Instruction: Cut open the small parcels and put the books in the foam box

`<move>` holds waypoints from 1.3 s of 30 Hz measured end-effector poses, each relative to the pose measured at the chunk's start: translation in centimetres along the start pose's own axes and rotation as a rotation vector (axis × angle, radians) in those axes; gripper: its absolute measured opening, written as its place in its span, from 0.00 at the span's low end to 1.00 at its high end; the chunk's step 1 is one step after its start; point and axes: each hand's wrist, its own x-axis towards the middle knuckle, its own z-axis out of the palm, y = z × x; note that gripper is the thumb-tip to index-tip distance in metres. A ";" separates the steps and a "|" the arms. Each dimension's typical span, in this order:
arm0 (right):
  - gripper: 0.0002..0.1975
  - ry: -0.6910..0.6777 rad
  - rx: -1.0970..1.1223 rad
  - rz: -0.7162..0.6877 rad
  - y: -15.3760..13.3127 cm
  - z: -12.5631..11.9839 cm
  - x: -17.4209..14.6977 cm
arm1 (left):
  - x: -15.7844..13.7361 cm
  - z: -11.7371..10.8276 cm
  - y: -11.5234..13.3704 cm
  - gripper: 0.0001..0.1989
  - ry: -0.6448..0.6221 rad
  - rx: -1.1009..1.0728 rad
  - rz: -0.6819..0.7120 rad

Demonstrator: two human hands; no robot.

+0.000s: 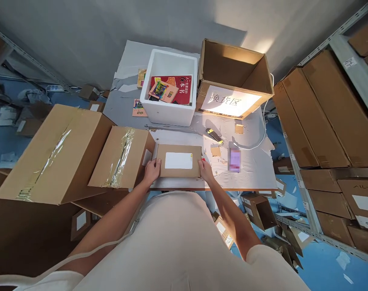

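A flat cardboard box (179, 171) with a white label (178, 160) on top lies at the table's front edge. My left hand (152, 169) grips its left side, and my right hand (206, 169) grips the right side. The fingers of both hands curl around the box's edges and are partly hidden. Just left of it stands a taped carton (123, 157), with a larger taped carton (53, 153) beyond. To the right lie a box cutter (214, 136) with a black and yellow handle and a purple, blurred rectangular item (234, 160).
A white foam bin (168, 115) holding books (184, 87) stands at the back. Beside it is an open carton (235, 101) with a handwritten sign. A white cable (256, 145) crosses the table's right side. Shelves of cartons (326, 117) rise at right; boxes (259, 210) litter the floor.
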 end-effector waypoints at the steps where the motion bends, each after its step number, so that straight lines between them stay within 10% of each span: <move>1: 0.23 -0.008 -0.002 0.008 -0.1 0.1 0.4 | 0.3 0.2 -0.1 0.25 0.006 -0.003 -0.007; 24: 0.35 -0.192 0.357 0.066 3.6 1.6 -4.1 | -3.2 1.7 -5.8 0.34 -0.139 -0.369 -0.015; 31: 0.15 -0.094 0.125 -0.082 0.9 -0.9 -3.8 | -3.2 -0.5 -3.0 0.28 0.032 -0.286 0.045; 39: 0.24 -0.001 -0.126 0.030 -2.0 -1.7 -0.1 | -0.2 -2.2 2.0 0.24 0.079 0.000 -0.018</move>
